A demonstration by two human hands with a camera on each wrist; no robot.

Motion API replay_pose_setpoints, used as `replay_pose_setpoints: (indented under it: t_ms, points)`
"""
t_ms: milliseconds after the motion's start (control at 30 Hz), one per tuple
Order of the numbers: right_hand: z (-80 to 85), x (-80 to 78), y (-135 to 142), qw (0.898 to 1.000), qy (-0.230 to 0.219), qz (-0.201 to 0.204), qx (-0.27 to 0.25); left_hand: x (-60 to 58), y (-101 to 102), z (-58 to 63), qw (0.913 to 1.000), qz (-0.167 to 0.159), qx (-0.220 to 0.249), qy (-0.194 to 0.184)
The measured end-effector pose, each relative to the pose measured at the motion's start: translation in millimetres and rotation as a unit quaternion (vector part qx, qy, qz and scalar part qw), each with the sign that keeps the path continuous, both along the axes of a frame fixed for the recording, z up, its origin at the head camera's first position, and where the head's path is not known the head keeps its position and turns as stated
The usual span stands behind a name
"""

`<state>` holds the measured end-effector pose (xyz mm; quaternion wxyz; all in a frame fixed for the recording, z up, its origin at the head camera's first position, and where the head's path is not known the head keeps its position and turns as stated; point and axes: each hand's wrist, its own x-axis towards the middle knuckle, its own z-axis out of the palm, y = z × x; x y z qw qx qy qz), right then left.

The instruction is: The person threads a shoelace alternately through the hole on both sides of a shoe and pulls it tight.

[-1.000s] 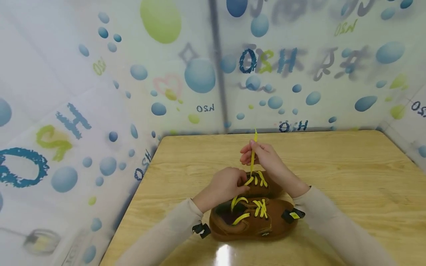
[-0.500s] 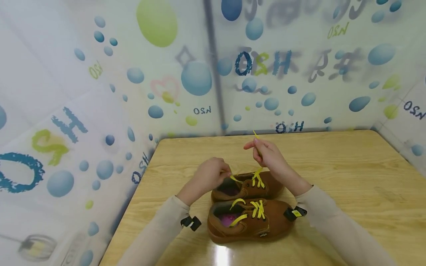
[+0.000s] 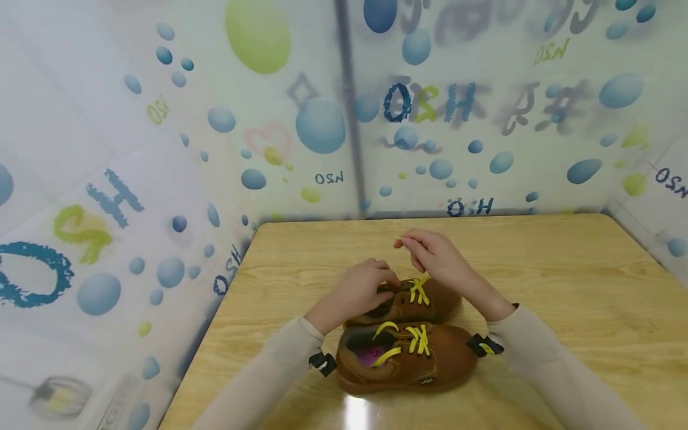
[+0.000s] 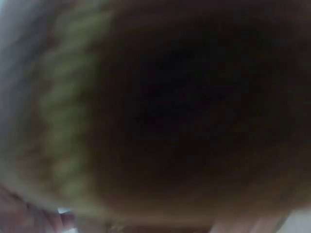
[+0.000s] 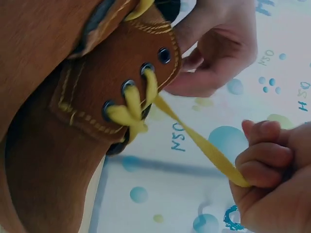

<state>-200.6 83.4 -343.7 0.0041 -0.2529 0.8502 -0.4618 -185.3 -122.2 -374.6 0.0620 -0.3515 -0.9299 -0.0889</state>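
Two brown shoes with yellow laces lie side by side on their soles, the near shoe point(image 3: 454, 352) in front of the far shoe point(image 3: 445, 298). My right hand point(image 3: 438, 257) is raised above the far shoe and grips its yellow lace point(image 5: 204, 141), which runs taut from the eyelets into curled fingers in the right wrist view. At the far shoe's opening, my left hand point(image 3: 357, 292) pinches the edge of the eyelet flap point(image 5: 164, 55), beside an unlaced top eyelet. Dark blur fills most of the left wrist view.
The shoes stand on a light wooden table point(image 3: 537, 269). Loose lace ends point(image 3: 387, 356) lie over the near shoe's opening. Behind the table rises a wall point(image 3: 473, 36) printed with bubbles and letters. Black straps point(image 3: 322, 362) circle both wrists.
My left hand pulled a lace end leftward half a second ago, and has since moved right to the far shoe's flap. My right hand keeps its lace, now tilted so less of it shows.
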Motion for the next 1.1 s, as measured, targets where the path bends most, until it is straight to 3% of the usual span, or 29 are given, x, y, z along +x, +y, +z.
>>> replay_pose_setpoints:
  t_ms: [100, 167, 333, 567, 700, 833, 967, 1100]
  points:
    - [-4.2, 1.8, 3.0, 0.996, 0.041, 0.009, 0.076, 1.7, 4.0, -3.5, 0.9999, -0.006, -0.006, -0.011]
    - [-7.2, 3.2, 4.8, 0.986, 0.087, 0.010, 0.138, 2.9, 5.0, -3.8, 0.9999, 0.002, -0.005, -0.013]
    - [-16.1, 5.3, 7.7, 0.940, 0.201, 0.019, 0.274, 2.6, 4.4, -1.1, 0.9995, 0.001, 0.009, -0.030]
    - [-26.6, 5.4, 1.3, 0.883, 0.312, 0.044, 0.349, -1.7, 1.8, 1.5, 0.9987, -0.004, 0.037, -0.036]
    - [-25.4, 0.5, -2.3, 0.869, 0.314, 0.053, 0.379, -3.2, 1.4, 1.7, 0.9986, -0.014, 0.042, -0.028]
    - [-21.2, -7.4, -3.8, 0.883, 0.283, 0.077, 0.365, -5.3, 0.8, 0.0, 0.9990, -0.037, 0.024, 0.006]
    - [-22.5, -15.4, -3.1, 0.913, 0.242, 0.098, 0.313, -8.4, -0.2, -3.3, 0.9964, -0.070, -0.010, 0.047]
    - [-25.6, -20.6, -1.9, 0.936, 0.207, 0.096, 0.268, -12.1, -0.1, -5.7, 0.9855, -0.110, -0.062, 0.113]
